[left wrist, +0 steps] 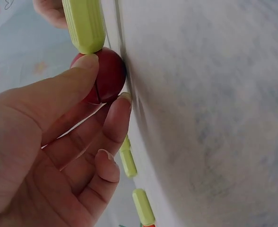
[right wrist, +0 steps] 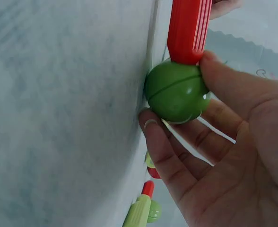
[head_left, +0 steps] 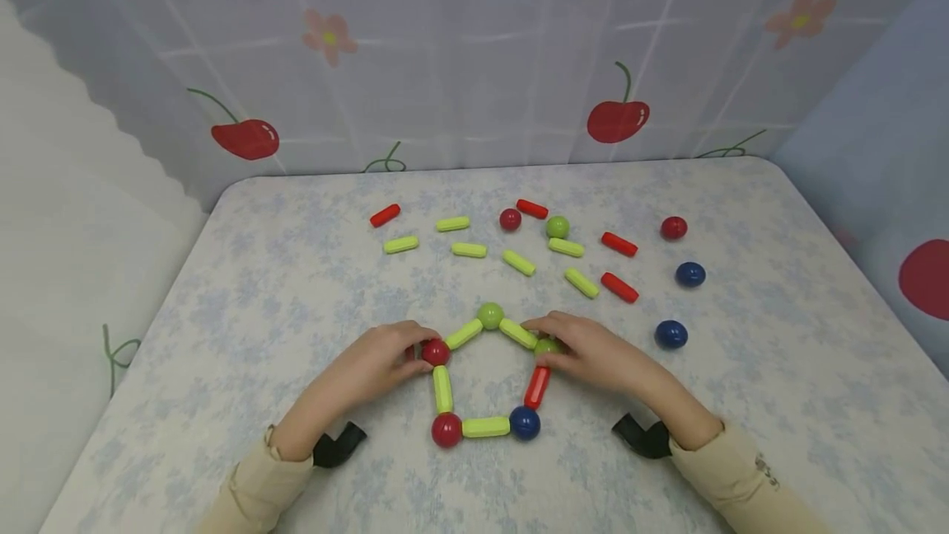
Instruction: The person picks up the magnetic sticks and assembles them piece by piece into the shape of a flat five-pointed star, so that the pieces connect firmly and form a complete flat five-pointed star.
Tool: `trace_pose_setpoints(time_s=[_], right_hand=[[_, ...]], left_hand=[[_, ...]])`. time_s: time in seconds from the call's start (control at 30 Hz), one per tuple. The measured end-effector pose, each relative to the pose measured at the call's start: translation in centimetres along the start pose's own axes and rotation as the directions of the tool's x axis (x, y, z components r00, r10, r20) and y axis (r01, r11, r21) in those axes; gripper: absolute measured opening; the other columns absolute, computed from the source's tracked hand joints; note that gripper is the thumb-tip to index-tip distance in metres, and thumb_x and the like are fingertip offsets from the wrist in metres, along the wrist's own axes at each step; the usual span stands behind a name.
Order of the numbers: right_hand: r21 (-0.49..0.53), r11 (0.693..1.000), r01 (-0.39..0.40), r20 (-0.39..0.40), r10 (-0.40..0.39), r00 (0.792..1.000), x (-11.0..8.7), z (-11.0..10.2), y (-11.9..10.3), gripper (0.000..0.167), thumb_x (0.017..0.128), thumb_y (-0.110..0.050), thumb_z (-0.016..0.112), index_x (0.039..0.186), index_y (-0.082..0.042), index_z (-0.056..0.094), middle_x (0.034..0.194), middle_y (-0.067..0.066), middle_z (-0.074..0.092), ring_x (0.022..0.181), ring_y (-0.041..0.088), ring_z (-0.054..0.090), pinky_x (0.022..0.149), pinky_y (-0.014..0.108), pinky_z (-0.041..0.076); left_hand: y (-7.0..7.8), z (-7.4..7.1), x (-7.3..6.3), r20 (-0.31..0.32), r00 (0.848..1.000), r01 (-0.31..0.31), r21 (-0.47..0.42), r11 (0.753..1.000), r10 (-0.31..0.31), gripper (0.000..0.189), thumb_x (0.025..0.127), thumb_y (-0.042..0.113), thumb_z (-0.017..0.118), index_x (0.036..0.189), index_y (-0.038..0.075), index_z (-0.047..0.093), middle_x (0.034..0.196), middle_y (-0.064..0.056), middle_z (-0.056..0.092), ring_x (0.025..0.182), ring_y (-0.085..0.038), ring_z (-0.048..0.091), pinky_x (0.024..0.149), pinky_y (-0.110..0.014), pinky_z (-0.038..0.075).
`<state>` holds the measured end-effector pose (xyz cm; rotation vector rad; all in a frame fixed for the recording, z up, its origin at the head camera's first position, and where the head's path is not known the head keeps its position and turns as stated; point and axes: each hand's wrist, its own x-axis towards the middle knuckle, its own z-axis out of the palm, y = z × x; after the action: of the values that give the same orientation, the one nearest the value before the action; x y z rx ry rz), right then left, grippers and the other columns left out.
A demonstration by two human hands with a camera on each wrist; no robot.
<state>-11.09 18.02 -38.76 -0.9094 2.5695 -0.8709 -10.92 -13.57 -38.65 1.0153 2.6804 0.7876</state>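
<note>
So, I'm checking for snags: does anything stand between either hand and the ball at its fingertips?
Nothing visible: the left hand directly grips a red ball, the right hand a green ball.

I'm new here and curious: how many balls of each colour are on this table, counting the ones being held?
Red balls: 4
Green balls: 3
Blue balls: 3
Total: 10
</note>
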Motion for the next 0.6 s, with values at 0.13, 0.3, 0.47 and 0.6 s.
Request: trace_pose_setpoints(time_s=[0.13, 0.3, 0.47, 0.6], right_hand=[[0.015, 1.000, 0.009, 0.016, -0.009, 1.000, 0.0, 0.2, 0.0, 0.044, 0.090, -0.022, 0.065, 0.130, -0.008, 0.053, 0.107, -0.003, 0.056, 0.086, 0.010, 0.050, 0.078, 0.032, 0.046], [-0.062, 0.998, -0.010, -0.017, 0.009, 1.000, -0.4, 0.0, -0.6, 0.051, 0.089, -0.025, 0.066, 0.136, -0.012, 0.049, 0.104, -0.004, 0.054, 0.085, 0.009, 0.050, 0.074, 0.030, 0.045], [-0.214, 0.977, -0.015, -0.031, 0.008, 0.999, -1.5, -0.6, -2.3, 0.047, 0.085, -0.030, 0.070, 0.129, -0.018, 0.058, 0.091, -0.006, 0.052, 0.074, 0.008, 0.047, 0.063, 0.026, 0.043], [-0.204, 0.979, 0.027, 0.090, -0.009, 0.996, -2.0, 0.0, -3.5, 0.049, 0.085, -0.051, 0.061, 0.121, -0.017, 0.064, 0.088, -0.010, 0.055, 0.074, 0.007, 0.051, 0.066, 0.028, 0.046]], left_hand=[[-0.2, -0.1, 0.0, -0.021, 1.000, 0.004, 0.009, 1.000, -0.003, 0.029, 0.082, 0.012, 0.074, 0.109, 0.008, 0.066, 0.085, 0.008, 0.057, 0.067, -0.006, 0.049, 0.060, -0.023, 0.044], [-0.1, -0.9, 0.0, 0.019, 1.000, 0.014, 0.036, 0.999, -0.014, 0.042, 0.084, 0.015, 0.072, 0.123, 0.007, 0.059, 0.103, 0.001, 0.059, 0.083, -0.012, 0.054, 0.073, -0.029, 0.047], [0.8, -2.1, 1.3, 0.017, 0.999, 0.045, 0.061, 0.997, -0.046, 0.057, 0.085, 0.021, 0.071, 0.137, 0.013, 0.049, 0.123, -0.006, 0.053, 0.104, -0.018, 0.053, 0.086, -0.037, 0.045], [1.7, -1.7, 3.8, 0.084, 0.996, 0.002, 0.070, 0.998, -0.008, 0.063, 0.084, 0.026, 0.072, 0.140, 0.016, 0.045, 0.127, -0.006, 0.049, 0.105, -0.020, 0.052, 0.085, -0.037, 0.045]])
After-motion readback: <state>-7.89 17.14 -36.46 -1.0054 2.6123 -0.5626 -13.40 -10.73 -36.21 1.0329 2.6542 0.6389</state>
